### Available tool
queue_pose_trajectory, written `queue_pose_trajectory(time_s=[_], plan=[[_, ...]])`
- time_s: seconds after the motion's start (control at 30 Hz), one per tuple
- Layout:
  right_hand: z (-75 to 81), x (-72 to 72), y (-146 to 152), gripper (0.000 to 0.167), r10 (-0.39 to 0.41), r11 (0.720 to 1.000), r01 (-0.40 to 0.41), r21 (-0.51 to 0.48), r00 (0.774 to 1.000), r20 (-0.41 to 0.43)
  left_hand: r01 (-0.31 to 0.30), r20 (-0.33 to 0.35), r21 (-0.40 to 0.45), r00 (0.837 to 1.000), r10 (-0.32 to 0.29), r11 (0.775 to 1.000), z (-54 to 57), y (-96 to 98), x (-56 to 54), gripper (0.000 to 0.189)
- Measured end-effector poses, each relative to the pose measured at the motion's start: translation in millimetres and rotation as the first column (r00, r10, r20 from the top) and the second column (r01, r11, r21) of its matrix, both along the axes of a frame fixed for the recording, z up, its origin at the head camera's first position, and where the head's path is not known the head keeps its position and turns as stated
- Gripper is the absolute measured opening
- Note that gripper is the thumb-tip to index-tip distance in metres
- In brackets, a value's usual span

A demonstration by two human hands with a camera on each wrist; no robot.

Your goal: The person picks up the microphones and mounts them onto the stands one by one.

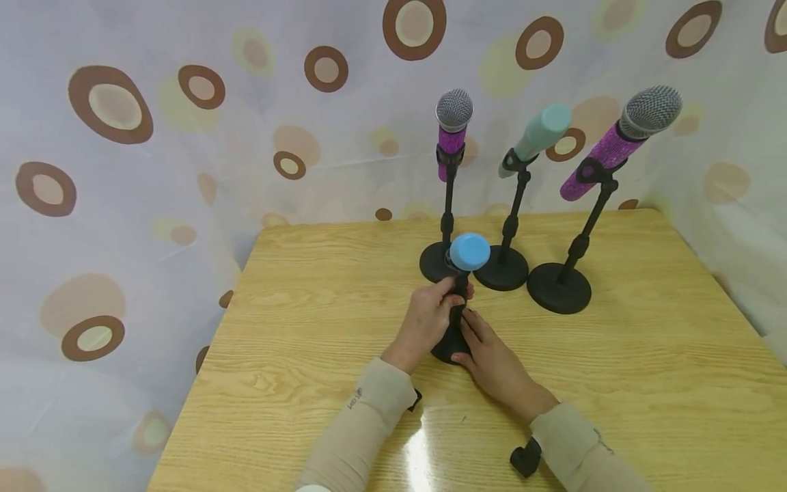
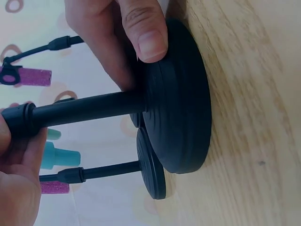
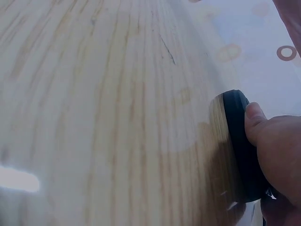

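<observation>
A black desktop microphone stand point(image 1: 453, 338) stands near the middle of the table, a microphone with a light blue end point(image 1: 470, 251) at its top. My left hand point(image 1: 424, 318) grips the collar on the pole point(image 2: 87, 108), below the microphone. Low down, my right hand point(image 1: 498, 362) holds the round base point(image 2: 181, 99), its thumb point(image 2: 153, 44) against the upper face. The right wrist view shows the base edge-on point(image 3: 242, 146), close over the wood, with the right hand point(image 3: 282, 150) around it. Part of the pole is hidden behind the left hand in the head view.
Behind stand three more microphone stands: one with a purple, silver-headed microphone point(image 1: 453, 113), one with a teal microphone point(image 1: 541, 133), one with another purple microphone point(image 1: 605, 154). A patterned cloth point(image 1: 184, 157) hangs behind the wooden table point(image 1: 295, 321).
</observation>
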State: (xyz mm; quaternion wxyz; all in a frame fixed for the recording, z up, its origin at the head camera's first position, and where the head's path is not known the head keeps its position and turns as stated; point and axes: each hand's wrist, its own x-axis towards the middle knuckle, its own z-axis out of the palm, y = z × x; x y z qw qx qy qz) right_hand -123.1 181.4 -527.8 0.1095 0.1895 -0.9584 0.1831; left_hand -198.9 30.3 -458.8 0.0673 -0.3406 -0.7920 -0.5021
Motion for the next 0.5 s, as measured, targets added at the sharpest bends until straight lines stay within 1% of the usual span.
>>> queue_pose_trajectory(time_s=[0.13, 0.23, 0.3, 0.37, 0.43, 0.5], plan=[[0.1, -1.0, -0.4, 0.069, 0.003, 1.000, -0.003, 0.009, 1.000, -0.018, -0.027, -0.018, -0.002, 0.999, 0.026, 1.000, 0.8, 1.2, 2.2, 0.019], [-0.3, -1.7, -0.7, 0.069, 0.005, 1.000, -0.005, 0.018, 1.000, -0.027, -0.013, 0.010, -0.034, 1.000, 0.013, 0.999, 3.1, 0.0, 1.4, 0.020], [-0.1, -1.7, -0.9, 0.068, 0.006, 1.000, -0.005, 0.021, 1.000, -0.028, 0.032, 0.056, -0.069, 0.998, -0.028, 0.997, 5.5, -1.8, -2.0, 0.020], [0.6, -1.2, -1.1, 0.068, 0.006, 1.000, -0.005, 0.017, 1.000, -0.024, 0.111, 0.119, -0.099, 0.988, -0.099, 0.989, 8.2, -3.8, -6.9, 0.021], [1.1, -0.2, -1.2, 0.067, 0.005, 1.000, -0.005, 0.014, 1.000, -0.016, 0.204, 0.179, -0.122, 0.967, -0.181, 0.971, 10.2, -5.5, -12.2, 0.022], [1.8, 1.1, -1.4, 0.067, 0.005, 1.000, -0.005, 0.014, 1.000, -0.012, 0.270, 0.219, -0.132, 0.946, -0.237, 0.954, 10.9, -6.9, -15.4, 0.020]])
